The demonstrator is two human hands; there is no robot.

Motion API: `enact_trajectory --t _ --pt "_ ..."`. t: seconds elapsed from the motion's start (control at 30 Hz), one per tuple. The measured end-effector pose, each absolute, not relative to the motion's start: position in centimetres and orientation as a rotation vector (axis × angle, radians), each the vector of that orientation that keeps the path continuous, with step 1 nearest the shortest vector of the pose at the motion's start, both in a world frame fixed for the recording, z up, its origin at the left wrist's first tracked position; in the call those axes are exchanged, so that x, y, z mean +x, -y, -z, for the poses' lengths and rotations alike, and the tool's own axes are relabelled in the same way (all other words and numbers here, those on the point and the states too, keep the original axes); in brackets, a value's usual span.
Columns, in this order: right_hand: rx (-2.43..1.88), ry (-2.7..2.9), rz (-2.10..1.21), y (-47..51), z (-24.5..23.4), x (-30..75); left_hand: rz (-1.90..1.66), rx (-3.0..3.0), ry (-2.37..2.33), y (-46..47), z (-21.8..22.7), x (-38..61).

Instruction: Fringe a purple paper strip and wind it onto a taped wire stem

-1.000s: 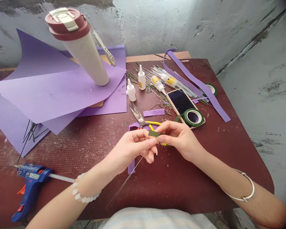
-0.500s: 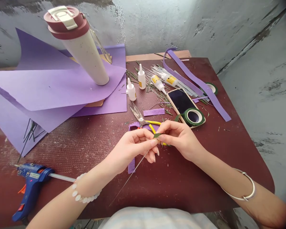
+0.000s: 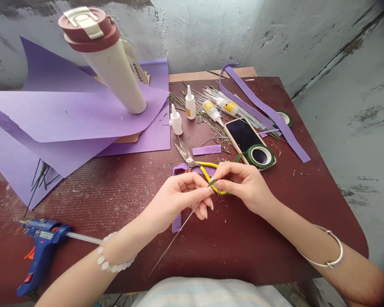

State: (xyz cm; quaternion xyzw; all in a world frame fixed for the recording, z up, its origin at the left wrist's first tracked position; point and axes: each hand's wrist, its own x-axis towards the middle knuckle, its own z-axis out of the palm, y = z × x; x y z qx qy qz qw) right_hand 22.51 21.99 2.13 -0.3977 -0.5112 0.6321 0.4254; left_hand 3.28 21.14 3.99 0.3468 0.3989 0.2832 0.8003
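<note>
My left hand (image 3: pixel 179 198) pinches the top of a thin metal wire (image 3: pixel 176 234) that slants down toward my lap. My right hand (image 3: pixel 243 183) meets it fingertip to fingertip, pinching a small piece of green tape (image 3: pixel 212 182) against the wire's tip. Both hands hover over the dark red table (image 3: pixel 121 200), just in front of yellow-handled scissors (image 3: pixel 195 162) and a purple paper strip (image 3: pixel 176 221).
A green tape roll (image 3: pixel 259 156) lies on a phone (image 3: pixel 243 135). Glue bottles (image 3: pixel 176 121), wires and a long purple strip (image 3: pixel 262 111) lie behind. Purple sheets (image 3: pixel 70 115) with a white tumbler (image 3: pixel 109 64) fill the left. A blue glue gun (image 3: pixel 40 251) lies near left.
The green tape piece showed flat and wide between my fingertips; now it is rolled down to a narrow sliver at the wire's tip. Hands stay in place. The tumbler's strap has swung.
</note>
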Motion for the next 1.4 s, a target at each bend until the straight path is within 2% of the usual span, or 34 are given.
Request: enact_trajectory --t 0.47,1.13,1.4 --pt "-0.962 1.373 -1.683 -22.27 -1.85 23.04 -0.628 0.742 -0.828 -21.23 -3.82 3.1" --pt "-0.851 1.545 -1.413 -22.44 -1.68 23.25 -0.601 0.712 -0.778 -21.28 -3.39 3.08" --pt "-0.888 1.571 -1.588 -22.01 -1.98 23.14 -0.584 0.714 -0.779 -21.22 -3.31 3.07"
